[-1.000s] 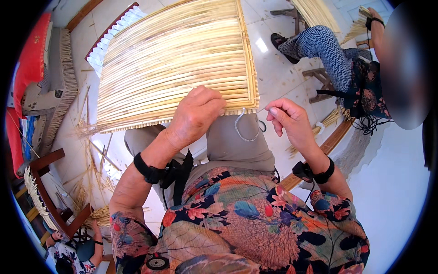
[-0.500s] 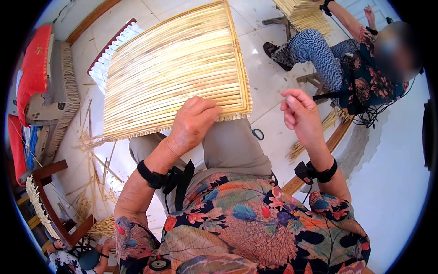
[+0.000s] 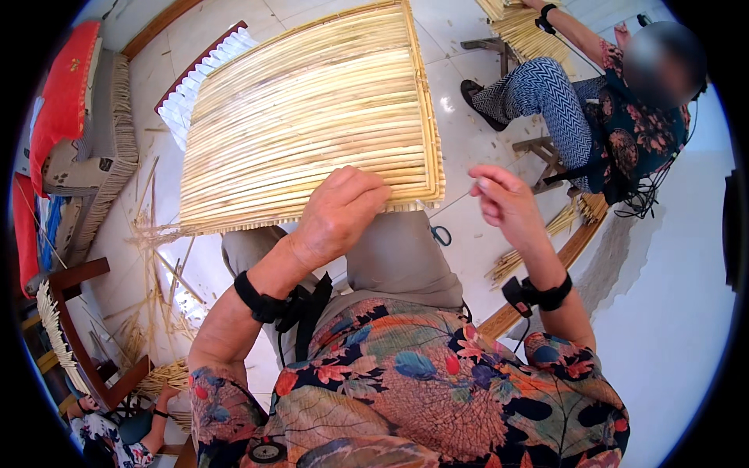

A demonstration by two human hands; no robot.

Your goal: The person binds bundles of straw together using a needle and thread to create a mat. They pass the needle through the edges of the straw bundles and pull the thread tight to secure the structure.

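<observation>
A wide panel of pale straw stalks [image 3: 304,117], laid side by side with a bordered right edge, rests over my knees and stretches away from me. My left hand [image 3: 343,210] is closed on its near edge, right of the middle, with the fingers over the top and the thumb hidden. Off the panel's near right corner, in the air, my right hand [image 3: 507,204] pinches thumb and forefinger together. Something thin and pale seems to stick out at the fingertips, too fine to name. Beside my right knee shows the dark teal handle of scissors [image 3: 441,235].
A white frilled cloth [image 3: 187,97] lies under the panel's far left side. Loose stalks [image 3: 160,300] litter the tiled floor at left. A person [image 3: 538,93] sits at far right near a stalk bundle [image 3: 534,35]; another person [image 3: 117,433] is at lower left. A red-covered sofa [image 3: 62,86] stands left.
My right hand has moved slightly left and down, nearer the panel's corner, still pinched. The panel and my left hand have shifted a little to the right in view.
</observation>
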